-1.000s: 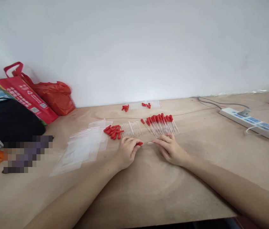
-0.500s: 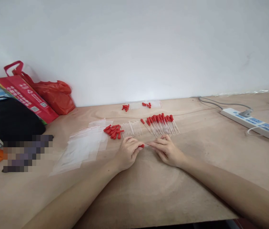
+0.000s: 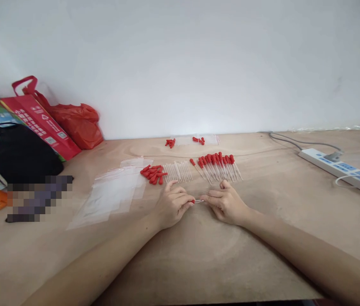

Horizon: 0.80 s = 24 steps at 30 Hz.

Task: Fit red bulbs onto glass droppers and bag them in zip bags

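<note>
My left hand (image 3: 174,207) pinches a red rubber bulb (image 3: 193,201), mostly covered by the fingers. From the right, my right hand (image 3: 226,205) grips a thin clear dropper tube (image 3: 199,201) by its far part. The tube's near end meets the bulb; how deep it sits inside I cannot tell. Beyond the left hand lie a heap of loose red bulbs (image 3: 152,173) and a row of bare clear tubes (image 3: 180,171). Beyond the right hand, several droppers (image 3: 219,165) with red bulbs on their tubes lie side by side.
Flat clear zip bags (image 3: 109,193) overlap on the left. Near the wall lie another clear bag (image 3: 184,140) and small red bulbs (image 3: 170,143). A white power strip (image 3: 342,167) with cables is at right. Red bags (image 3: 76,125) and a black bag (image 3: 23,155) stand at left.
Both hands stay joined at the bulb and tube, a little lower in the picture. The whole view has shifted slightly. The items lying on the table keep their arrangement.
</note>
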Motion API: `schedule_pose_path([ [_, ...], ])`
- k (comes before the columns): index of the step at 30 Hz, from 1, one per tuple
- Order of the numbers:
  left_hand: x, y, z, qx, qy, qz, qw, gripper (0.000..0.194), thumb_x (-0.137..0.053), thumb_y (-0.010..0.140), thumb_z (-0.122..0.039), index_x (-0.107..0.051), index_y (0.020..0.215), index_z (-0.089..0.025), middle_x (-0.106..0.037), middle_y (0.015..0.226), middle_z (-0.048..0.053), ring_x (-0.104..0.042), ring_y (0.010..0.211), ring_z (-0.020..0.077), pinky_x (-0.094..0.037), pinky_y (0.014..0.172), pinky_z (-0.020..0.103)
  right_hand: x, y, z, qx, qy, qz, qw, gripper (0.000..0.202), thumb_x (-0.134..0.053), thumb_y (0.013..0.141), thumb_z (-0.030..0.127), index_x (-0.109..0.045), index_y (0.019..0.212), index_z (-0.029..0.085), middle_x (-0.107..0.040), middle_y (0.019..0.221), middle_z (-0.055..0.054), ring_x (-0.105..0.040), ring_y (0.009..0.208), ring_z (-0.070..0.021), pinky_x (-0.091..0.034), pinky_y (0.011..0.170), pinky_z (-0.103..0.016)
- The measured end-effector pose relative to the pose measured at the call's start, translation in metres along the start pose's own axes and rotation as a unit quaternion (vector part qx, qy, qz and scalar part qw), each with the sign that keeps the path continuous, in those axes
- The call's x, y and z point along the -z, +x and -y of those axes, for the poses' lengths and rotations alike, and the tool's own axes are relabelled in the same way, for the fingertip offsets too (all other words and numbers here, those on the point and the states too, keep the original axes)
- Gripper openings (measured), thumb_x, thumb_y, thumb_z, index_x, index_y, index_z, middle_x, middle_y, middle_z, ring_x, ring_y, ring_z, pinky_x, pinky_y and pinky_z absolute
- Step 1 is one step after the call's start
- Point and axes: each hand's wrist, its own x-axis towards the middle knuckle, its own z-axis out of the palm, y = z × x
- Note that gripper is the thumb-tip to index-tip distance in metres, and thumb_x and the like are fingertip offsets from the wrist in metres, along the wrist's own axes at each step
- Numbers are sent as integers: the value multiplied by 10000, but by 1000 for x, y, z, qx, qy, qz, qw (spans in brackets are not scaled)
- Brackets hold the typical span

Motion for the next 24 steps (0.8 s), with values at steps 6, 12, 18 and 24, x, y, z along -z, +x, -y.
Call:
schedule_pose_path([
  [6, -1, 1, -1, -2, 18, 5, 1000, 137, -449, 836, -235, -577, 805, -196, -659, 721, -21, -576, 729, 128, -226, 960, 408, -4, 5, 6, -16, 23, 12, 1000, 230, -388, 817, 145, -615, 853, 158, -569, 653, -16, -436, 572, -105, -213, 622, -289],
  [12, -2, 2, -2, -29, 22, 7, 999, 125, -440, 836, -208, -558, 804, -182, -659, 748, -18, -566, 743, 130, -223, 962, 409, -6, 11, 6, -7, 56, 43, 998, 246, -359, 836, 157, -603, 806, 147, -565, 646, -27, -437, 575, -110, -237, 629, -275],
  [18, 0, 6, -2, -10, 55, 3, 998, 161, -431, 847, -229, -587, 816, -200, -669, 766, -16, -563, 756, 142, -205, 964, 428, -2, 14, 5, -24, 57, 60, 996, 247, -359, 863, 211, -600, 879, 158, -597, 721, -38, -489, 658, -120, -254, 641, -266],
  [24, 13, 7, 10, 48, 116, -9, 992, 287, -494, 810, -357, -547, 1060, -225, -626, 988, 44, -511, 945, 212, -198, 960, 450, 2, 16, 0, -94, 1, 49, 994, 205, -435, 822, 227, -625, 888, 184, -603, 737, -51, -518, 732, -152, -281, 652, -276],
])
